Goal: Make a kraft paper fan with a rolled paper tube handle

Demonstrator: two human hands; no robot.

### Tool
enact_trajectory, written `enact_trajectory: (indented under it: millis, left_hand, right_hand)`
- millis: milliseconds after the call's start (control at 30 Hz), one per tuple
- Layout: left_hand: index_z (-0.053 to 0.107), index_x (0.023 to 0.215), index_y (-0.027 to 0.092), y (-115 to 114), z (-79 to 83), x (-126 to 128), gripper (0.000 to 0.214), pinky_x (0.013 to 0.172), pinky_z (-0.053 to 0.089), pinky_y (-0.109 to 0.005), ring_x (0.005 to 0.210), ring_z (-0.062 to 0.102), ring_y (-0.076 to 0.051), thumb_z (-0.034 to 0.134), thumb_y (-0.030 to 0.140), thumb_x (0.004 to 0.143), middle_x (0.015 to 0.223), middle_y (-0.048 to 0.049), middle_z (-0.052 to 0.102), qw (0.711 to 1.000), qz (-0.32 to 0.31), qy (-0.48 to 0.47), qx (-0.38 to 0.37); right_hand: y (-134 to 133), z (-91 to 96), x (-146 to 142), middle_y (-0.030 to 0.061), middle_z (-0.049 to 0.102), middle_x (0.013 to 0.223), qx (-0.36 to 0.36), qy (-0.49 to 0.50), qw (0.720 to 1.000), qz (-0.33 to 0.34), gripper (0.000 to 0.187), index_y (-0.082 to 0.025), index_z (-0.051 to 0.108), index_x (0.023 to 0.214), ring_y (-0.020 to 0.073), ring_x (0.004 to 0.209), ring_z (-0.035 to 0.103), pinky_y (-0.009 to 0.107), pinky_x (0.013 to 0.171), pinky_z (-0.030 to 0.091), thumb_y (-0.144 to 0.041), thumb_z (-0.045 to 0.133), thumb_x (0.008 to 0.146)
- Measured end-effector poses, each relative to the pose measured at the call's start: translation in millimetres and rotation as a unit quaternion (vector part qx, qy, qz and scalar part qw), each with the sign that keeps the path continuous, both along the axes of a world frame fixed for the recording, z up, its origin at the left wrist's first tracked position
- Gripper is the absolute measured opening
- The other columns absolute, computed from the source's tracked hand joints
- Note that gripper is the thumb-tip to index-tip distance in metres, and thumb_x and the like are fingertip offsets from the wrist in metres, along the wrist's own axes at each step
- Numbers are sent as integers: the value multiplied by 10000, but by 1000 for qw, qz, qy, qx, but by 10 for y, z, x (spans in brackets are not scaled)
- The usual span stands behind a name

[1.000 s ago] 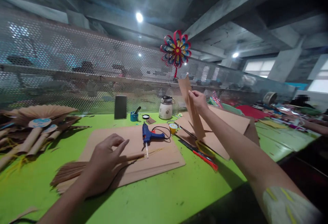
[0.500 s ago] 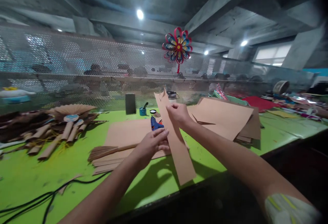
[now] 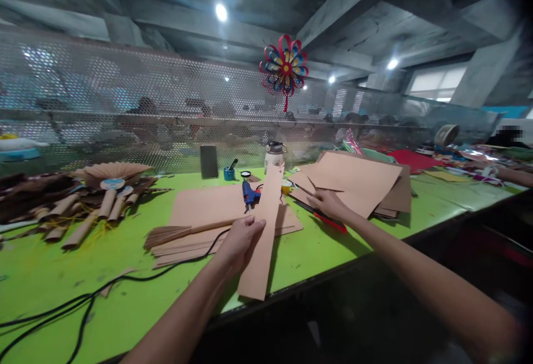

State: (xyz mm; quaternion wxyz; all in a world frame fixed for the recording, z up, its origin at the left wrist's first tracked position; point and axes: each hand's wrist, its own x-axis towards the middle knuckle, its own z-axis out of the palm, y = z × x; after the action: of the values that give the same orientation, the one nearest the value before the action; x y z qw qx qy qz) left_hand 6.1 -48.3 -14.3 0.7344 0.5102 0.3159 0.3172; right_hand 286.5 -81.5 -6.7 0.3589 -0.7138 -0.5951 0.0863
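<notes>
A long brown kraft paper strip [image 3: 266,225] slants across the front of the table. My left hand [image 3: 239,242] is closed on its left edge, thumb on top. To the right, my right hand [image 3: 328,204] is low over the table, its fingers together at a thin dark piece; what they grip is not clear. Just below it lies a long dark tool with a red part [image 3: 333,223], its kind unclear. A blue glue gun [image 3: 250,193] stands behind the strip, partly covered by it. Brown paper sheets [image 3: 208,203] and a folded paper bundle [image 3: 183,233] lie left of the strip.
Large brown sheets [image 3: 358,178] are stacked right of centre. Paper fans with rolled handles [image 3: 109,203] pile up at left. A black cable [image 3: 137,279] crosses the green table [image 3: 166,319]. A bottle [image 3: 273,155] and a blue pot [image 3: 229,173] stand at the back.
My right hand has let go of the strip's upper part and moved right and down to the dark tool. The strip has swung, its near end now further left, still in my left hand.
</notes>
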Motion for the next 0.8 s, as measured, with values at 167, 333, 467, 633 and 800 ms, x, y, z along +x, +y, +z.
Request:
enact_trajectory:
  millis: [167, 333, 467, 633, 800]
  left_hand:
    - [598, 1161, 154, 4, 15, -35, 486, 624, 541, -322, 655, 676, -215, 704, 199, 689, 888, -110, 727, 998, -37, -42, 18]
    - [614, 1175, 149, 3, 5, -79, 507, 598, 525, -324, 657, 670, -228, 721, 264, 693, 888, -125, 726, 998, -43, -12, 37]
    - [649, 1126, 120, 67, -62, -106, 482, 593, 511, -315, 664, 660, -225, 728, 321, 695, 891, -146, 723, 998, -43, 17, 43]
    - [653, 1115, 107, 105, -84, -106, 466, 598, 505, -303, 680, 658, -223, 715, 310, 700, 874, -145, 726, 998, -48, 8, 35]
    - [651, 1088, 100, 72, -40, -97, 448, 582, 506, -287, 646, 656, -209, 722, 276, 682, 835, -126, 728, 998, -46, 6, 30]
  right_hand:
    - [-379, -278, 481, 133, 638, 800, -84, -156, 984, 10, 259, -126, 670, 671, 215, 765, 548, 271, 678, 364, -321, 555, 797]
    - [-407, -334, 518, 124, 651, 993, -113, -221, 968, 42, 378, -134, 633, 1149, 226, 869, 563, 268, 725, 383, -274, 525, 814]
    - [-303, -278, 523, 72, 676, 874, -143, -190, 969, 61, 436, -150, 599, 1216, 184, 710, 570, 243, 617, 387, -326, 526, 824]
    - [-250, -281, 451, 102, 679, 886, -128, -199, 970, 53, 393, -142, 711, 978, 210, 783, 581, 266, 681, 397, -433, 466, 878]
    - [-375, -395, 291, 158, 614, 1068, -120, -272, 955, 5, 462, -154, 675, 1096, 283, 1033, 507, 323, 844, 373, -510, 535, 838]
